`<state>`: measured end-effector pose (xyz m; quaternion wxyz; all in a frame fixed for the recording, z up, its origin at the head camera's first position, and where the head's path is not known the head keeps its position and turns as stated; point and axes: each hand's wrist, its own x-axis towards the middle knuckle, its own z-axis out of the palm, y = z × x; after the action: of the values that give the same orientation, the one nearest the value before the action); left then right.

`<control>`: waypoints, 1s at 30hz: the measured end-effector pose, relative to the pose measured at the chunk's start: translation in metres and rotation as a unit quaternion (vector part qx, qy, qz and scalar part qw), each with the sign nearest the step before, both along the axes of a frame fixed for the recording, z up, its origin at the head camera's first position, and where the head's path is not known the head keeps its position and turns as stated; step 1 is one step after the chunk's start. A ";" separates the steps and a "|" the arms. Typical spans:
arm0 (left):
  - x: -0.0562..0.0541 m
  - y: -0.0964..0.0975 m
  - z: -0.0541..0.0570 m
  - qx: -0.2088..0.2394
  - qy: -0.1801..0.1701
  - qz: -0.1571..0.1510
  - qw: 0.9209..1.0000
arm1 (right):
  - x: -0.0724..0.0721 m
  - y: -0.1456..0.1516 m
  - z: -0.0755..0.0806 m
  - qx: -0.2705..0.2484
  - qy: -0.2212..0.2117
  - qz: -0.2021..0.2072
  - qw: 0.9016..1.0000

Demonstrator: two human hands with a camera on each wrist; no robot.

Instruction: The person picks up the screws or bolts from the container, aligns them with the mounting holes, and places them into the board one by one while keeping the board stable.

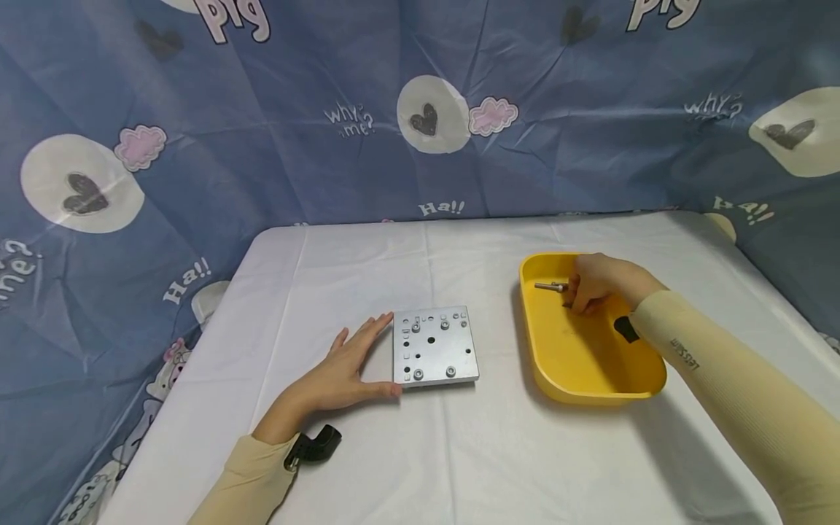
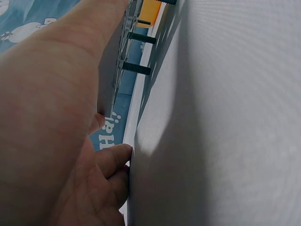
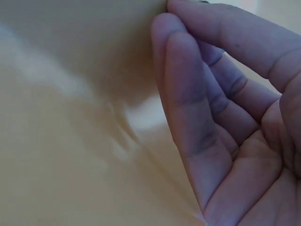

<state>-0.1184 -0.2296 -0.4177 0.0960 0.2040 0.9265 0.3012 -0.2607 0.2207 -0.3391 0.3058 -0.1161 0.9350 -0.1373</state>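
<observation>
Toward the worktop's (image 1: pixel 499 452) right edge, the fingers of the right hand (image 1: pixel 596 283) cover one end of slim silver metal hardware (image 1: pixel 547 286) in the rounded yellow plastic tray (image 1: pixel 571 364); what the fingertips hold cannot be told. The beige-sleeved right forearm (image 1: pixel 728 372) hides part of the tray's right rim. The right wrist view blurs the tray floor. Small marks on the square silver metal plate (image 1: pixel 444 355) are illegible; the left wrist view's top edge crops it. The worktop's near edge is cut off.
</observation>
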 end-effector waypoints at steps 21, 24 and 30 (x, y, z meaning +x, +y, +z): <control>-0.003 -0.001 -0.001 0.003 0.004 -0.006 1.000 | -0.006 -0.009 0.001 0.026 -0.014 0.040 0.999; -0.003 -0.001 -0.002 -0.001 0.007 -0.004 1.000 | -0.007 -0.010 0.002 0.026 -0.012 0.044 0.999; -0.003 0.000 0.000 -0.006 0.010 0.000 1.000 | -0.007 -0.009 0.004 0.024 -0.012 0.048 0.998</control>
<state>-0.1213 -0.2295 -0.4180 0.0884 0.2068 0.9290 0.2938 -0.2681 0.2119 -0.3348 0.3258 -0.1516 0.9277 -0.1010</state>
